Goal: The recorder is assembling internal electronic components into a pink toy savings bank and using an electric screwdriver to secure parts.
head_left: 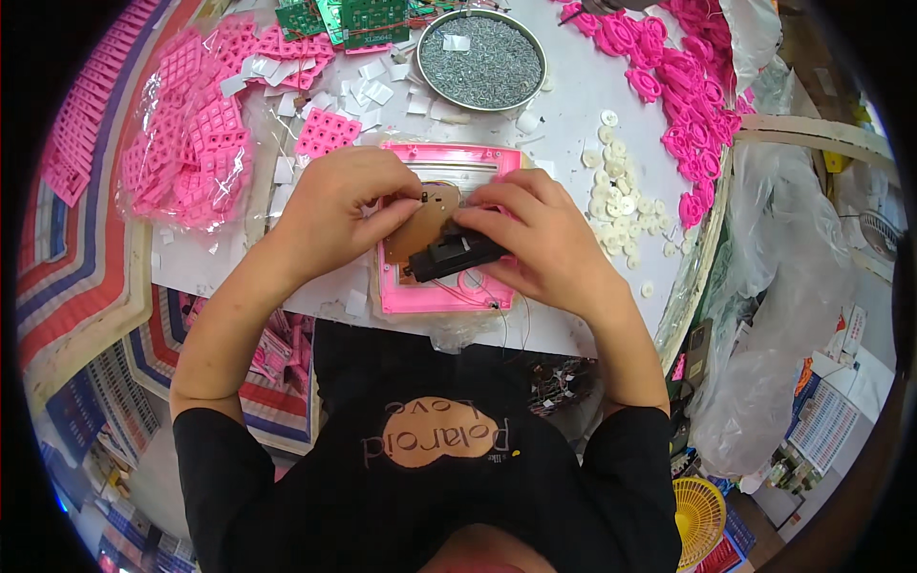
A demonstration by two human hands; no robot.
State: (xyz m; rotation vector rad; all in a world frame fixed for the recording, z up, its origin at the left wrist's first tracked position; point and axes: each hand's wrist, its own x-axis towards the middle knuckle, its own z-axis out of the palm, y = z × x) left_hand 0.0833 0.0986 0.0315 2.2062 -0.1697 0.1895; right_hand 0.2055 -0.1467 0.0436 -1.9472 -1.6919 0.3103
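In front of me on the white table lies a pink plastic casing (406,304) with a brown circuit board (417,232) inside it. My left hand (353,202) is closed in a pinch at the board's upper edge, by a small black component; whatever is between the fingertips is too small to make out. With fingers curled round its right end, my right hand (540,229) holds a black plastic block-shaped part (451,258), tilted over the board. Thin wires run below this part across the casing. The right fingertips are partly hidden.
Beyond the casing stands a round metal tin of small screws (482,62). Pink keypads (196,134), partly bagged, lie left; green circuit boards (373,21) at the back. White discs (616,196) and pink ring-shaped parts (693,105) spread on the right. White paper pieces (368,91) lie scattered.
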